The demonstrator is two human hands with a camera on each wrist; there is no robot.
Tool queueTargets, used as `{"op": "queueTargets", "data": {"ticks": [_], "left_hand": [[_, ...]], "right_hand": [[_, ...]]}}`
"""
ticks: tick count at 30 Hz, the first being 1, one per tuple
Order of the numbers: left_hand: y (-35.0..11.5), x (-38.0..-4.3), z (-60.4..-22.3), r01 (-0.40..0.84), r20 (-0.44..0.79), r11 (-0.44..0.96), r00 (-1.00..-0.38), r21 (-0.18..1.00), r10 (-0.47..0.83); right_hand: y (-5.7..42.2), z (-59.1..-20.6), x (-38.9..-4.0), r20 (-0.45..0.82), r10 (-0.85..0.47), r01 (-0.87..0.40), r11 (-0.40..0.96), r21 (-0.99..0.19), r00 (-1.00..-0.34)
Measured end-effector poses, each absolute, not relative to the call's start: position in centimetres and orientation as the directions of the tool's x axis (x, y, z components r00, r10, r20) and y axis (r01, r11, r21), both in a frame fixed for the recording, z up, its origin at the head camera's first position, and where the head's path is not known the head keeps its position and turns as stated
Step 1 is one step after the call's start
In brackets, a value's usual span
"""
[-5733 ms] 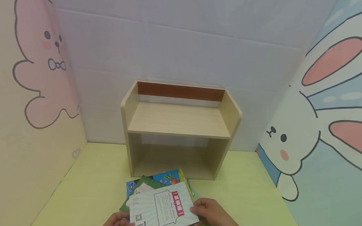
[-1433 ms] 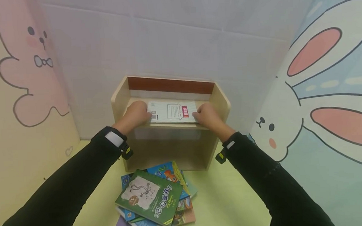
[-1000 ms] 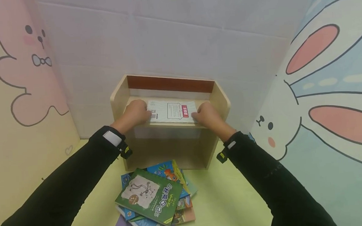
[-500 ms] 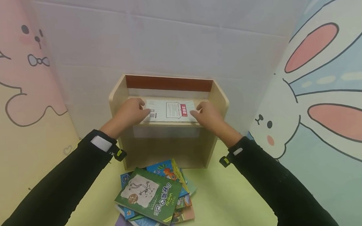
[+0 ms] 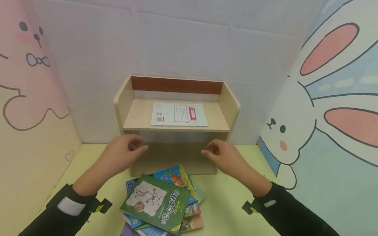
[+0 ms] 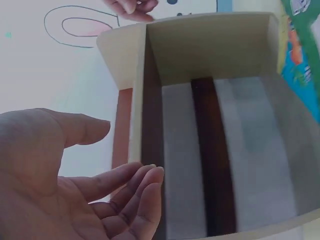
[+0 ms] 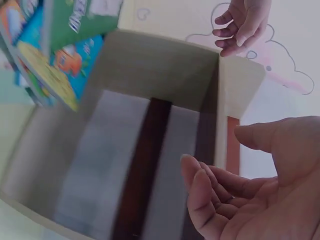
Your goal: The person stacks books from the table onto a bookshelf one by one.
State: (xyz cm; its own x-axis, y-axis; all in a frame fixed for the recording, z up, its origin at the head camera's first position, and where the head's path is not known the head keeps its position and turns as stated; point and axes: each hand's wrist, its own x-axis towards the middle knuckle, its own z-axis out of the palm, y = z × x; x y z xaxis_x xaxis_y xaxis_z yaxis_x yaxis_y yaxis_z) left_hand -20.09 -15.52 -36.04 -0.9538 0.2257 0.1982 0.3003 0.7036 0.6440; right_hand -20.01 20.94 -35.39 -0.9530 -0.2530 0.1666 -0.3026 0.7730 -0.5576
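Observation:
A white book with a red title block and a barcode lies flat on the upper board of the small wooden shelf, close to its front edge. My left hand hovers in front of the shelf's left side, fingers loosely curled around nothing. On the other side my right hand hangs likewise, its fingers relaxed and holding nothing. Both wrist views show bare fingers beside the shelf's lower compartment. Below and between the hands sits a pile of books, topped by a green book with a cartoon drawing.
Under the green book, a blue book, a purple book and several others lie askew on the yellow-green tabletop. White cloth hangs behind the shelf. Rabbit-printed panels close in the sides.
Earlier both hands held the white book over the pile, then set it on the upper board. They have since released it and drawn back toward me and apart.

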Motion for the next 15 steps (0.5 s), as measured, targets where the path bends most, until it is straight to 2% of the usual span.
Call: {"op": "queueTargets", "data": {"ticks": [8,15], "left_hand": [[-16.8,-15.1,-41.4,0.207,0.087,0.646,-0.973,0.735,0.213],[-17.4,-12.5,-44.7,0.061,-0.006,0.663,-0.995,0.747,0.099]], "right_hand": [[21.7,-41.5,-15.9,0.005,-0.275,-0.191,0.653,-0.733,-0.961],[22.1,-45.0,-14.0,-0.065,-0.305,-0.138,0.599,-0.789,-0.950]]}}
